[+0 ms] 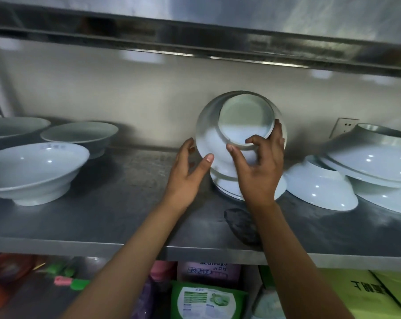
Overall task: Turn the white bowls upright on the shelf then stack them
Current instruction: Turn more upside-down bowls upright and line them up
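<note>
Bowls upright at shelf (107, 217) left (33, 171): three, not yet stacked. Inverted ones at right (319, 185), several, left to turn. Held bowl (218, 143) tipped on edge mid-shelf, foot toward camera, over another upturned one. Right hand (259, 166) curled round foot ring; left hand (190, 171) cupped against side, thumb pressing.

left hand (185, 171): bare, no glove, no ring seen, nails short | right hand (259, 166): bare, no glove, no ring seen, nails short | wrists: no watch or band | forearms: both bare to frame edge, no sleeve in view | rest of body: out of view
</note>
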A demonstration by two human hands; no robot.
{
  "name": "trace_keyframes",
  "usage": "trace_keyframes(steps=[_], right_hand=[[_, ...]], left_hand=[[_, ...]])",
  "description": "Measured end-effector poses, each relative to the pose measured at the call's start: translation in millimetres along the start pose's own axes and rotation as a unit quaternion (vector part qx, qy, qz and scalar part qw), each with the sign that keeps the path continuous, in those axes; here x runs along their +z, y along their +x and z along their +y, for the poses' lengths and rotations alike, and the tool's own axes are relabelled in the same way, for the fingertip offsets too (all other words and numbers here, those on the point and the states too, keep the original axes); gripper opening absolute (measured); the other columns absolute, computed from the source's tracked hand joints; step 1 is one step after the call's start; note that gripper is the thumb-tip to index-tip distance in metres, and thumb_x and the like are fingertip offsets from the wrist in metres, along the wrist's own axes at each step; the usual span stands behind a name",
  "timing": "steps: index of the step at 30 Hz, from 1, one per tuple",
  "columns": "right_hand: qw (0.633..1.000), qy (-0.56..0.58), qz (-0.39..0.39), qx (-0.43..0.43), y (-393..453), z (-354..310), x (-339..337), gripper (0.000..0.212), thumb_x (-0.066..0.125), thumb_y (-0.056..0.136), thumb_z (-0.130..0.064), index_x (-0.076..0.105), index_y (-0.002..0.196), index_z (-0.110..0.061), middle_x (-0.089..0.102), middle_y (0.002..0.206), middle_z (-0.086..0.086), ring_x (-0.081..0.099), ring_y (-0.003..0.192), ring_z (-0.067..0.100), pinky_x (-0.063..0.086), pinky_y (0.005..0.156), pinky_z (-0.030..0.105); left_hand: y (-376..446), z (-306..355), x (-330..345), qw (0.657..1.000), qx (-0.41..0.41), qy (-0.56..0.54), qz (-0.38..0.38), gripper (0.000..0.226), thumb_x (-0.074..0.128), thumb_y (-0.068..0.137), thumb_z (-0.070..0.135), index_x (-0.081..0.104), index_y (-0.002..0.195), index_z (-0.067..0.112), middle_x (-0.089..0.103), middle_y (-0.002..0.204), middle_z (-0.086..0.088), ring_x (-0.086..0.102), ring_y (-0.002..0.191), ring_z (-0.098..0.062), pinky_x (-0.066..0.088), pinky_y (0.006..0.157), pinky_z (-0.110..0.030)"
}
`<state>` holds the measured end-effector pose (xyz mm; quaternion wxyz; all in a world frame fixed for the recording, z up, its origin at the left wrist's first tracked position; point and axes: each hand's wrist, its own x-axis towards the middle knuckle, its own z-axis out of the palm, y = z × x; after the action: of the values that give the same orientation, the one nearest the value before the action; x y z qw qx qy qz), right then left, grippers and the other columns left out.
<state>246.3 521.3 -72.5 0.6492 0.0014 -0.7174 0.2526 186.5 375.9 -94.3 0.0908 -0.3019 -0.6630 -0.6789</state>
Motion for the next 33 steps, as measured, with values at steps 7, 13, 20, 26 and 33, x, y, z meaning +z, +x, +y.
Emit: trace_keyframes(steps=[7,13,20,26,33], right_hand=[[0.983,-0.074,-0.083,-0.149,-6,-6,8,0.026,0.077,0.082,-0.031,0.06,0.093,-0.015,0.043,0.143,0.028,0.034,0.14,0.038,0.024,0.112,0.059],[0.969,-0.096,-0.107,-0.202,-10,-13,12,0.029,0.073,0.085,-0.034,0.051,0.098,-0.021,0.039,0.145,0.029,0.033,0.14,0.038,0.024,0.112,0.061],[0.967,-0.109,-0.121,-0.196,-12,-13,10,0.049,0.071,0.086,-0.039,0.048,0.122,-0.016,0.038,0.148,0.024,0.032,0.142,0.034,0.024,0.113,0.059],[0.976,-0.094,-0.155,-0.123,-11,-11,9,0.086,0.071,0.084,-0.044,0.027,0.147,-0.005,0.033,0.155,0.011,0.024,0.146,0.02,0.02,0.12,0.043],[0.977,-0.104,-0.187,-0.013,-13,0,7,0.079,0.067,0.083,-0.018,0.026,0.15,-0.01,0.031,0.155,0.01,0.025,0.143,0.022,0.024,0.118,0.039]], left_hand=[[13,14,-14,0.977,-0.095,-0.189,0.023,0.061,0.062,0.082,0.061,0.056,0.124,0.018,0.066,0.121,0.006,0.064,0.11,-0.008,0.055,0.087,-0.033],[14,15,-24,0.962,-0.14,-0.231,0.03,0.054,0.064,0.086,0.047,0.061,0.123,0.008,0.071,0.116,-0.004,0.067,0.107,-0.02,0.057,0.086,-0.039],[19,6,-30,0.95,-0.208,-0.232,0.013,0.049,0.07,0.079,0.043,0.066,0.12,0.016,0.072,0.113,-0.004,0.067,0.107,-0.021,0.057,0.081,-0.038],[14,13,-33,0.951,-0.173,-0.236,0.097,0.036,0.077,0.076,0.021,0.066,0.108,0.009,0.074,0.101,0.0,0.07,0.097,-0.019,0.058,0.07,-0.034],[4,40,-51,0.971,0.012,0.013,0.237,0.088,0.094,0.056,0.026,0.047,0.13,0.016,0.057,0.127,0.002,0.058,0.111,-0.006,0.051,0.092,-0.02]])
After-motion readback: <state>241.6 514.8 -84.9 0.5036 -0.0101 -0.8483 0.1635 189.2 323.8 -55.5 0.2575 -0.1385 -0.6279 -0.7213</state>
